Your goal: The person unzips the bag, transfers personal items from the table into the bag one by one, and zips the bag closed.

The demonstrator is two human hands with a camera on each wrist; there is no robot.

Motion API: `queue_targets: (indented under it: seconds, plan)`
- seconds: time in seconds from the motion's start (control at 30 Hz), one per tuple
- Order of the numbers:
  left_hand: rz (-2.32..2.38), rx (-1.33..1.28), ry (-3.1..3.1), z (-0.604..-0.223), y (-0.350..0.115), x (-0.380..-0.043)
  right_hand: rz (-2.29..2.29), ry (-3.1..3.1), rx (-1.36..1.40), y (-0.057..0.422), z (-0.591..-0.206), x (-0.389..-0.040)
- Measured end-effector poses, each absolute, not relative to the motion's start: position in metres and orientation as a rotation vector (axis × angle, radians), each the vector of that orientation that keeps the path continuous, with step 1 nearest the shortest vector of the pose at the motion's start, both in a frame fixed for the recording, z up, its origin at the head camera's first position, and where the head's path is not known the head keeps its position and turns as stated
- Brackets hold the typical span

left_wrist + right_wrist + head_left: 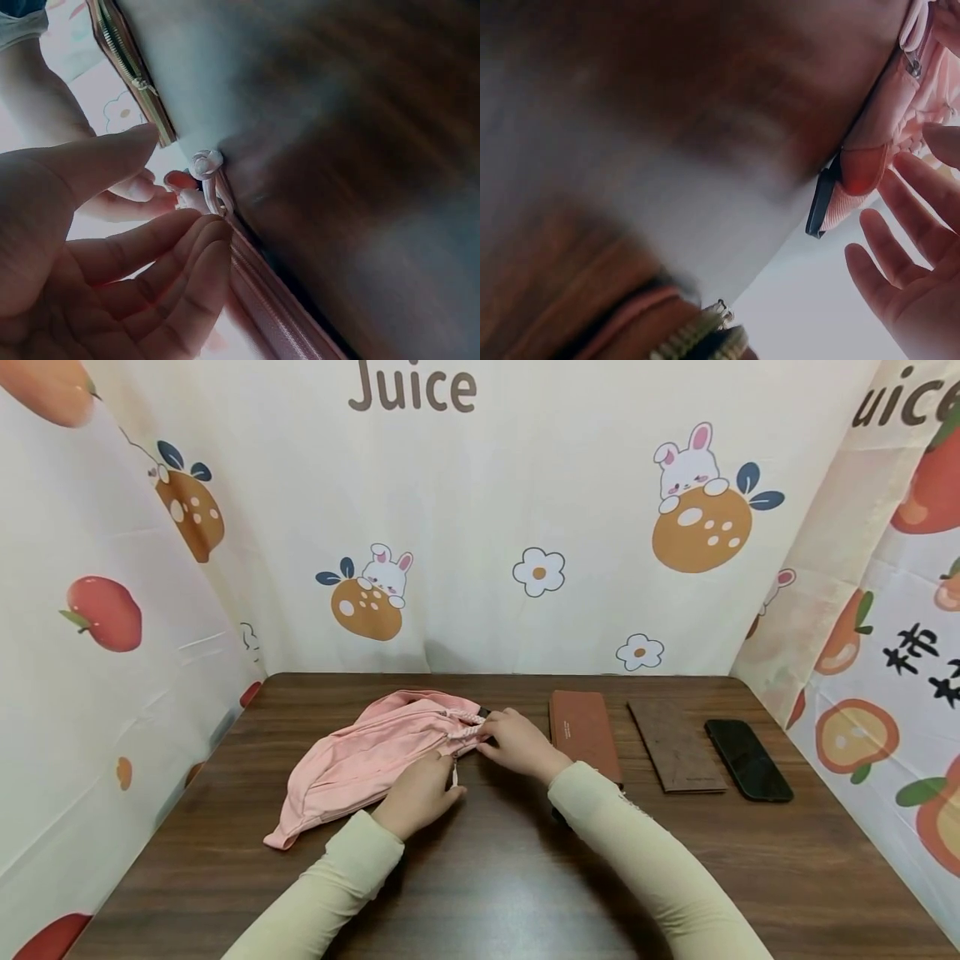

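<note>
A pink waist bag [367,752] lies on the table, its zipped edge toward the person. Against that edge, near the bag's right end, rests the left hand [422,797]; in the left wrist view its fingers [206,255] touch the bag beside a knotted pink zipper pull [206,166], the thumb held apart. The right hand [521,745] is at the bag's right end, fingertips at the braided cord pulls [468,727]. Its fingers [889,244] look spread in the right wrist view, near a black buckle [821,204]. Whether the cord is touched is unclear.
Right of the hands lies a reddish-brown zipped wallet [585,735], partly behind the right forearm. Further right are a dark brown flat wallet [675,747] and a black phone [748,760]. A printed curtain [480,527] stands behind the wooden table [480,877].
</note>
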State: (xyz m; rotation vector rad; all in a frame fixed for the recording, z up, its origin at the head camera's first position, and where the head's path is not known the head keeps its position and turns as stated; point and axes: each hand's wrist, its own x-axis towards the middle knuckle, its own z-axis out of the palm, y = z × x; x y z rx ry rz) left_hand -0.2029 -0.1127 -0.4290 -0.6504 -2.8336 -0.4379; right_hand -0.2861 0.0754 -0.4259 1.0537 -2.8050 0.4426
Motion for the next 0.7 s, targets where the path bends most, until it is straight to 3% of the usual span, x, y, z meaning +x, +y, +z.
queue_targets:
  seconds: [0.7]
  plan:
    - [-0.459, -0.669, -2.948, -0.428, -0.108, -0.206, 0.224, -2.830, 1.046, 0.057, -0.428, -0.289]
